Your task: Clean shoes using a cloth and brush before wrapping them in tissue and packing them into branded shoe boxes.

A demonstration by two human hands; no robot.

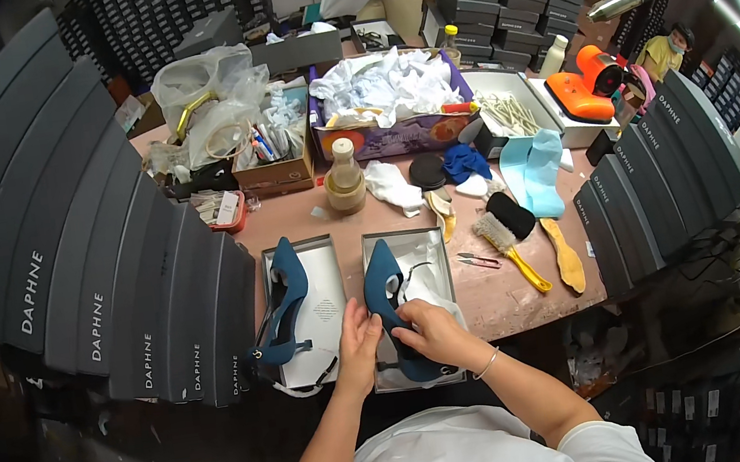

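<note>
Two open shoe boxes [402, 243] sit at the table's [492, 294] near edge; the right one holds a blue pointed shoe [386, 297]. Left hand [357, 341] cups its side, fingers together; right hand [432, 334] clamps its heel end. Seating it looks underway, calling for gentle downward pressure.

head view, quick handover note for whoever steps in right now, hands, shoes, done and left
Left hand and right hand: both on the blue heeled shoe, which lies in the right box tray on white paper.
Second blue shoe lies untouched on the left tray.
Done: one shoe sits in each tray.
Left: the two shoes are not together in one box, and no lid is on.
Brushes lie to the right on the table.
</note>
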